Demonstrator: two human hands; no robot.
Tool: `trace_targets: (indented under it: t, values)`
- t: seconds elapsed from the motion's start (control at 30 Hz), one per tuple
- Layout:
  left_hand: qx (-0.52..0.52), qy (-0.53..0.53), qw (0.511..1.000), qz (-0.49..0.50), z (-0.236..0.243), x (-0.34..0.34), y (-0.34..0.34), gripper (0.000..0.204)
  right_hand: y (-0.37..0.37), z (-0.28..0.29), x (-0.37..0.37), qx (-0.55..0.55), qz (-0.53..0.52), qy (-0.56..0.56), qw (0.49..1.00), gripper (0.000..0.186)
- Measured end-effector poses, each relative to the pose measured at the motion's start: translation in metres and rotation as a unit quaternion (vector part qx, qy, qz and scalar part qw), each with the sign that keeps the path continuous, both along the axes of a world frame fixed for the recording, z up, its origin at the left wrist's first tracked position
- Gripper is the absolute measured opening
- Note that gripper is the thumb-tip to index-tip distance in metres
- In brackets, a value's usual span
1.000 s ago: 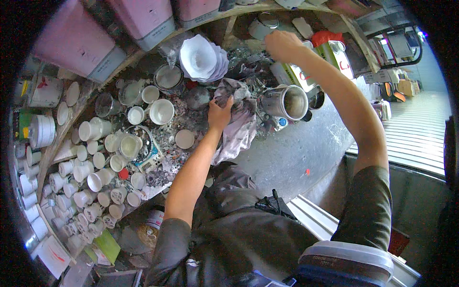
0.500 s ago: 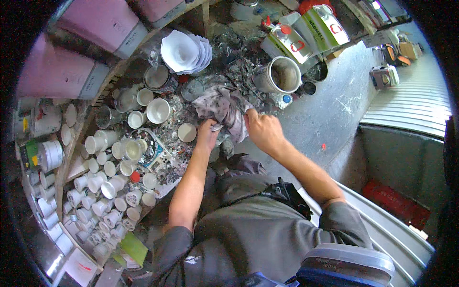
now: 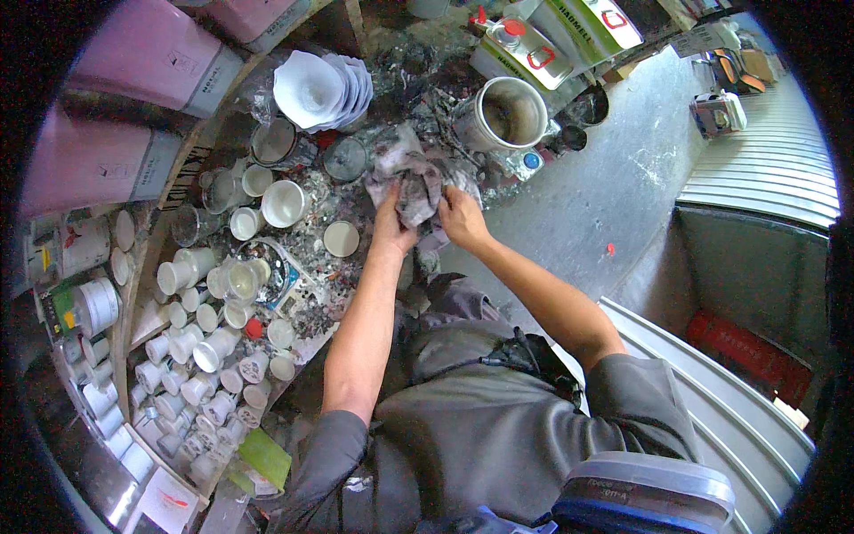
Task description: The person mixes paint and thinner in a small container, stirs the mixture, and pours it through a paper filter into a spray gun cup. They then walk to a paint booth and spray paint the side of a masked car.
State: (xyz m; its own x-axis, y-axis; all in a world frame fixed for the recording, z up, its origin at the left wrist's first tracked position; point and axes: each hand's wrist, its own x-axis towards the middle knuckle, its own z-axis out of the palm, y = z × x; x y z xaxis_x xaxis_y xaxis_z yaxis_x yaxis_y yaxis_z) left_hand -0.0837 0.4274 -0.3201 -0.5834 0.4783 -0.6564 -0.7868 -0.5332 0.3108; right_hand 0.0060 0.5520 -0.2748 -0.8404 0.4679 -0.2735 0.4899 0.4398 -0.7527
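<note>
Both my hands are closed on a stained, crumpled rag (image 3: 416,182), pale with grey and pinkish smears, in front of my body. My left hand (image 3: 392,222) grips its near left side, and my right hand (image 3: 463,218) holds its right side, fingers curled into the folds. The rag is bunched between them, above the dirty bench. Whether anything is wrapped inside the cloth is hidden. Beyond it stands a whitish bucket (image 3: 473,125) with a brownish inside. A round, pale lid or cup (image 3: 342,238) sits left of my left hand.
Many white cups (image 3: 213,349) crowd the bench at left, near a small scale (image 3: 289,298). Stacked white paper cones (image 3: 307,91) stand at the back. Metal cans (image 3: 516,58) with red caps are at the far right. Pink containers (image 3: 133,62) line the upper left.
My right hand has moved left and closer to my left hand, and the rag is now bunched between them. The small light-coloured piece seen earlier at my left fingers no longer shows.
</note>
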Motion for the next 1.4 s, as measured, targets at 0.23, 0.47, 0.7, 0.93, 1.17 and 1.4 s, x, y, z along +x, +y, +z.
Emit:
trace_targets:
  t: [0.23, 0.47, 0.7, 0.93, 1.17, 1.4]
  values:
    - [-0.101, 0.133, 0.984, -0.057, -0.019, 0.002, 0.029, 0.034, -0.013, 0.003, 0.004, 0.007, 0.04, -0.048, 0.998, 0.025]
    - [-0.225, 0.107, 0.968, -0.025, -0.019, -0.05, 0.051, 0.024, -0.008, 0.059, 0.047, -0.094, 0.035, -0.052, 0.994, 0.023]
    - [-0.274, 0.293, 0.916, 0.027, 0.004, -0.011, 0.092, 0.024, 0.017, 0.096, 0.089, -0.057, -0.022, -0.023, 0.998, 0.026]
    - [-0.536, 0.466, 0.697, -0.099, -0.042, -0.09, 0.048, 0.036, 0.035, 0.154, 0.145, 0.082, 0.031, -0.072, 0.993, 0.014]
    - [-0.545, 0.58, 0.598, -0.094, 0.003, -0.048, 0.04, 0.117, 0.036, 0.086, 0.038, 0.331, 0.189, 0.004, 0.924, 0.02]
    - [-0.471, 0.676, 0.567, 0.003, 0.111, -0.025, -0.068, 0.029, 0.033, 0.043, -0.027, 0.275, 0.137, 0.157, 0.939, 0.023]
